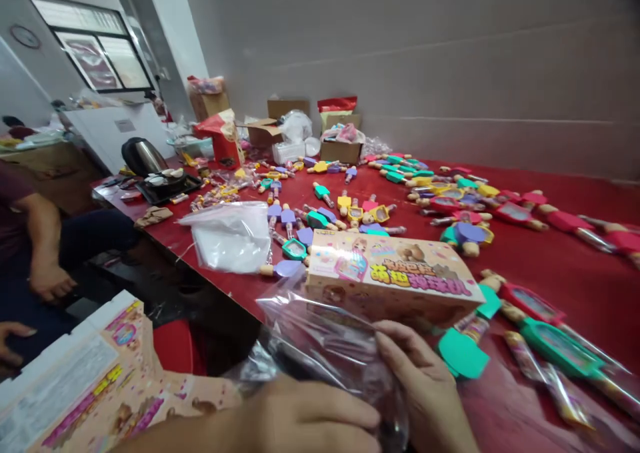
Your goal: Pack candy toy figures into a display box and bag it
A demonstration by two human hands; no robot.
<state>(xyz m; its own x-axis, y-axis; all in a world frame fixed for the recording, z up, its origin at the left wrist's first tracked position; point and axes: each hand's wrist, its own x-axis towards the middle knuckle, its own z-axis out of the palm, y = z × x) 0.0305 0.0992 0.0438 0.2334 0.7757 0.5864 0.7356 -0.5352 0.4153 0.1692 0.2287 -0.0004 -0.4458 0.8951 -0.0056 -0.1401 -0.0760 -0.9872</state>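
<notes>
Left hand (305, 418) and right hand (425, 386) hold closed grips on a clear plastic bag (320, 339).

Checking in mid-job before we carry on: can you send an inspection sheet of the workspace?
Surface: red-topped table, crowded with items.
Job's things: clear plastic bag in both hands; printed pink candy box against it; flattened printed carton at lower left.
Clutter: wrapped toy pieces scattered across the table.
Grippers: left hand and right hand, fingers closed on the bag.
Cables: nothing seen.
Surroundings: cardboard boxes, kettle, seated co-worker at left.
</notes>
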